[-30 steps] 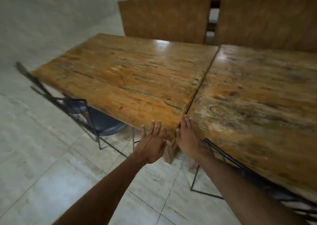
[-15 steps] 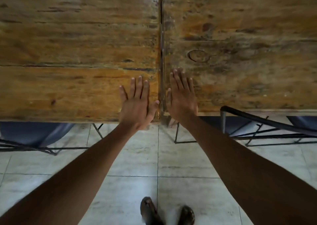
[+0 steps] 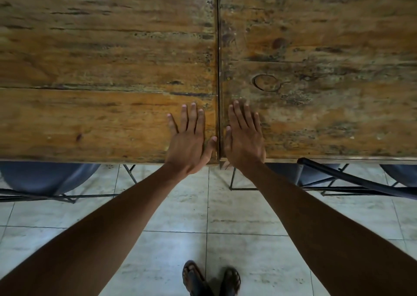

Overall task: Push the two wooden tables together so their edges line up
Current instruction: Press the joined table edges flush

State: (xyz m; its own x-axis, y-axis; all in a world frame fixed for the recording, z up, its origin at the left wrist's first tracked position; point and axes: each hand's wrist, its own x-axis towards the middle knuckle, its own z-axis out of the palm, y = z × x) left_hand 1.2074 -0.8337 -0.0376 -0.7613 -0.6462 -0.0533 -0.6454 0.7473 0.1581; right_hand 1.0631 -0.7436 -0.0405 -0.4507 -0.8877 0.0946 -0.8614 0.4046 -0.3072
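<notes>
Looking straight down, the two worn wooden tables with that orangey-brown plank grain sat side by side, the left table point(image 3: 101, 70) and the right table point(image 3: 327, 70) separated only by a thin dark seam point(image 3: 218, 70) running away from the person up the middle of the view. The near edges looked pretty much level with each other, though right at the corner the right table's edge seemed to sit a hair lower in the frame, hard to say with the wide-angle lens bending everything. The left hand point(image 3: 189, 142) lay flat, palm down, on the near corner of the left table, fingers point(image 3: 192, 117) stretched out and a little fanned, thumb point(image 3: 209, 147) angled toward the seam and just about touching it, gripping nothing. The right hand point(image 3: 244, 140) did the same on the right table's corner, flat on the wood with fingers straight and closer together, its thumb lying along the seam side, also holding nothing. Both bare forearms reached in from the bottom corners. Under the left table a blue rounded chair seat point(image 3: 45, 178) on a thin black metal frame poked out, and on the right a black curved chair back point(image 3: 352, 180) and more wire legs stuck out from under the edge, with another bit of blue seat at the far right. The floor point(image 3: 176, 205) was pale marbled tile with dark grout lines, and two feet in dark strappy sandals point(image 3: 209, 277) showed at the bottom, standing near the seam line.
</notes>
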